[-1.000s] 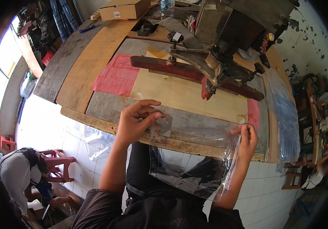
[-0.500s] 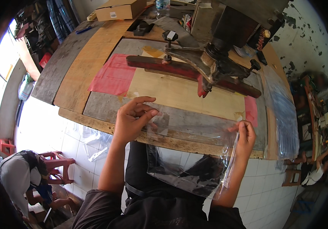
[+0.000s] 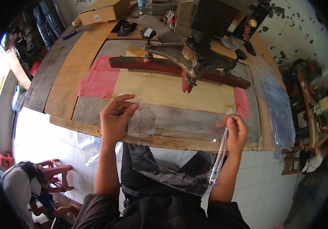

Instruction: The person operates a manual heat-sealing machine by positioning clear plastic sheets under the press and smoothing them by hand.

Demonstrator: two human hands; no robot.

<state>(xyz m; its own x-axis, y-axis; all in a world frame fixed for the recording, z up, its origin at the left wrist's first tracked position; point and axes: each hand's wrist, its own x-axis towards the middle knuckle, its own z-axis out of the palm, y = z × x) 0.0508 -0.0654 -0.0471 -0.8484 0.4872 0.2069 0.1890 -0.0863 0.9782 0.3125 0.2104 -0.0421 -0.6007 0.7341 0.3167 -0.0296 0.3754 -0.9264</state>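
Note:
A clear plastic sheet hangs between my two hands in front of the table's near edge, its lower part over my lap. My left hand has the sheet's upper left corner at the thumb, with the index finger stretched above it. At the other end, my right hand pinches the upper right corner, and the right side falls in bright folds. Beyond the hands, a press head with a dark red bar stands over a cream sheet, which has pink patches at its ends.
Blue-tinted plastic sheets lie stacked along the right edge. A cardboard box and a bottle sit at the back. On the floor, loose clear plastic lies near a red stool, where a person bends down.
The whole view has shifted, so the table and both hands appear further left. Both hands keep nearly the same place over the table, and the sheet's right side hangs in tighter folds.

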